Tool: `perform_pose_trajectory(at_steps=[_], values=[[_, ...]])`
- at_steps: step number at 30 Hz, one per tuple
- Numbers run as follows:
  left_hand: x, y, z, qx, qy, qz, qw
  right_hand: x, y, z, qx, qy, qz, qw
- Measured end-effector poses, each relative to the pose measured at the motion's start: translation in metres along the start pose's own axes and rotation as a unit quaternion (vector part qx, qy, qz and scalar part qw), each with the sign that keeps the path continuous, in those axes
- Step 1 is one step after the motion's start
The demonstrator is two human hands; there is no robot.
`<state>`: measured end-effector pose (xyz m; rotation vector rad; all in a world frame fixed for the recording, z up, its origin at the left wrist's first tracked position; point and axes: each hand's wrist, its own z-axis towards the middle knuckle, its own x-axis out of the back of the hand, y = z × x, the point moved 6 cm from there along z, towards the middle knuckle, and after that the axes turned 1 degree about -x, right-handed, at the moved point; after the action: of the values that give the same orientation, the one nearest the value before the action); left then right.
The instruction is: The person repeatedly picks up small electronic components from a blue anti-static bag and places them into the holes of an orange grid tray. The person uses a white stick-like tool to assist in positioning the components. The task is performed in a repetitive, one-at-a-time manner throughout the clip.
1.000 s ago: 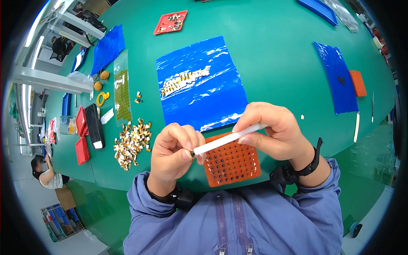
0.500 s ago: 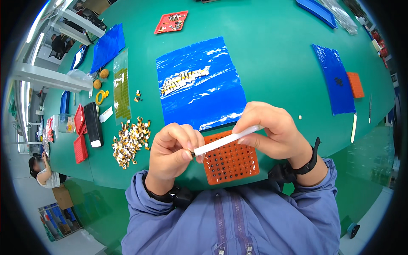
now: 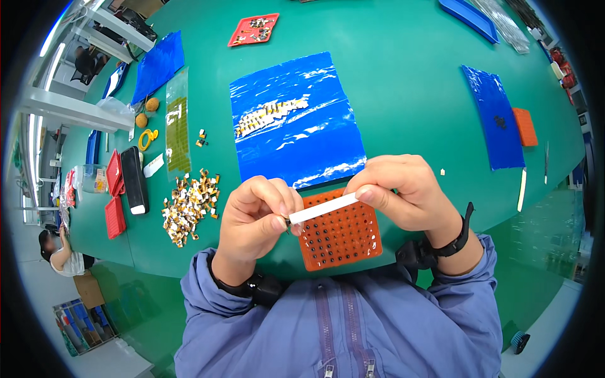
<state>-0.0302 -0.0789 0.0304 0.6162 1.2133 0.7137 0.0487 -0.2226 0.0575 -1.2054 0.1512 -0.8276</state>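
Observation:
My right hand (image 3: 403,194) is closed in a pinch on one end of a flat white stick (image 3: 323,208). The stick slants down leftward to the fingertips of my left hand (image 3: 253,217). Those fingers pinch a tiny dark part (image 3: 288,222) at the stick's left end; its exact kind is too small to make out. Below the stick lies an orange-red tray (image 3: 343,255) with rows of holes, several with small black pieces in them. Just beyond my hands is a blue film-covered sheet (image 3: 296,154), bearing rows of small white-and-gold pieces (image 3: 271,116).
A loose pile of white-and-gold pieces (image 3: 189,208) lies left of my left hand. Farther left are a black case (image 3: 133,179), red trays (image 3: 115,217) and yellow scissors (image 3: 147,138). Another blue sheet (image 3: 495,120) and an orange block (image 3: 524,127) lie at right.
My right hand's grip has shifted, and its end of the white stick has come slightly lower. My left hand keeps its pinch at the other end. The whole view has shifted slightly.

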Motion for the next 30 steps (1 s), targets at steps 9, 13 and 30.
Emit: perform_pose_trajectory(at_steps=[9,13,30], values=[[0.001,0.003,0.001,-0.008,0.0,0.033,0.999,-0.004,0.001,-0.004,-0.01,-0.025,0.008,1.0],[0.004,0.002,0.0,-0.005,0.0,0.04,0.999,-0.004,-0.002,-0.004,-0.013,-0.036,-0.023,0.999],[0.016,0.009,-0.001,-0.055,0.104,0.215,0.97,0.016,-0.037,-0.016,0.122,0.094,0.111,0.982]])
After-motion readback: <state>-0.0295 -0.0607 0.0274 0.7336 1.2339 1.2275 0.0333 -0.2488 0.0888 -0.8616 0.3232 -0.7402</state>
